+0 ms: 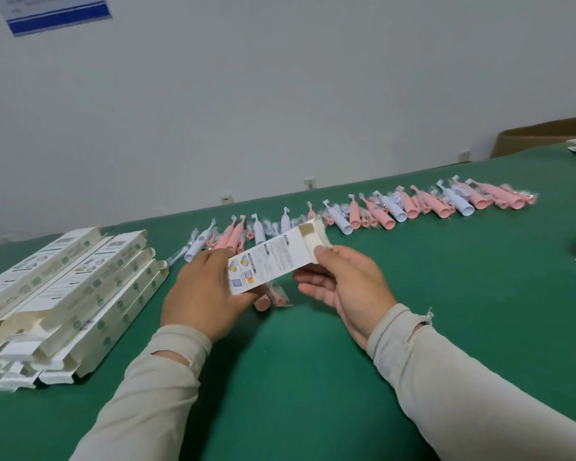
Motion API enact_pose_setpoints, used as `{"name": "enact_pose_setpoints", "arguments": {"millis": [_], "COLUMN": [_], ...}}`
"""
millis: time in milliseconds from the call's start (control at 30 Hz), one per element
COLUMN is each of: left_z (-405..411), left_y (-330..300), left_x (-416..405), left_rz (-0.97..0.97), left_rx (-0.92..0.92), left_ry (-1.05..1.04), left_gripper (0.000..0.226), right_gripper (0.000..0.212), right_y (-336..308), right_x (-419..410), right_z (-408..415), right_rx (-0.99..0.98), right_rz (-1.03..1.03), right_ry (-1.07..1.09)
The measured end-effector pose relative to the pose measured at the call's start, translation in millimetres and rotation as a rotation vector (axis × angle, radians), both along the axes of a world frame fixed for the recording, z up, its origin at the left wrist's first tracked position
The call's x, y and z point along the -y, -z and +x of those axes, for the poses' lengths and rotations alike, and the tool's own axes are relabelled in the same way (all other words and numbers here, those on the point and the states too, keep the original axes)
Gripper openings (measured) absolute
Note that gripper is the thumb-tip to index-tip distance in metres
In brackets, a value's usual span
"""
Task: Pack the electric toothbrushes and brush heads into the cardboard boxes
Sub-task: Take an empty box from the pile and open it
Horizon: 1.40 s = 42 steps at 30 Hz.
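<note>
Item: one box [275, 261], held above the tabletop [446, 277]. My left hand [203, 291] grips its near end, right hand [343, 281] pinches the open far end; long axis runs lower-left to upper-right. Toothbrushes [396, 207] in a row behind.

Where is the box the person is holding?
In the head view, the box is mid-frame, held above the green table between the left hand and right hand, just in front of the toothbrush row.
</note>
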<state>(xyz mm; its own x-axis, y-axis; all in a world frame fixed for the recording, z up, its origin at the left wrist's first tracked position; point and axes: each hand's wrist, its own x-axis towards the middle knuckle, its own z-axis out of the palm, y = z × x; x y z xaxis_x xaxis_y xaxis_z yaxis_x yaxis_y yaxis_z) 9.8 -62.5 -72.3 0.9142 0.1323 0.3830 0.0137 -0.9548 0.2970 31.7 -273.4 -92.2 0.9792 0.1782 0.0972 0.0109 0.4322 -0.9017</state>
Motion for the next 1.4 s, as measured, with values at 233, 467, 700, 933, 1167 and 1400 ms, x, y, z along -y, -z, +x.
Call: {"name": "enact_pose_setpoints", "arguments": {"millis": [233,467,700,933,1167,1400], "left_z": [0.1,1.1,-4.0,-4.4,-6.4,-11.7], "left_y": [15.3,10.4,11.4,11.3,12.1,17.4], "left_x": [-23.9,-36.1,-34.2,-26.3,-5.9,10.5], "left_rz": [-0.143,-0.169,-0.252,-0.226,-0.144,-0.064], "left_rx": [0.068,0.227,0.300,0.239,0.189,0.065], "left_ry": [-0.022,-0.308,-0.344,-0.258,-0.174,-0.147], "left_gripper": [0.035,0.046,0.038,0.047,0.042,0.045], "right_gripper": [0.024,0.040,0.052,0.044,0.042,0.028], "right_y": [2.1,10.6,5.3,1.7,9.5,-1.6], "right_x": [-12.8,-30.7,-82.3,-57.0,34.9,49.4], "right_z": [19.1,28.7,30.7,6.3,-30.4,-8.0], "right_rx": [0.446,0.601,0.817,0.642,0.613,0.588], "right_rz": [-0.542,-1.044,-1.729,-1.766,-1.800,-1.706], "right_ry": [0.229,0.232,-0.029,-0.014,0.107,0.233]}}
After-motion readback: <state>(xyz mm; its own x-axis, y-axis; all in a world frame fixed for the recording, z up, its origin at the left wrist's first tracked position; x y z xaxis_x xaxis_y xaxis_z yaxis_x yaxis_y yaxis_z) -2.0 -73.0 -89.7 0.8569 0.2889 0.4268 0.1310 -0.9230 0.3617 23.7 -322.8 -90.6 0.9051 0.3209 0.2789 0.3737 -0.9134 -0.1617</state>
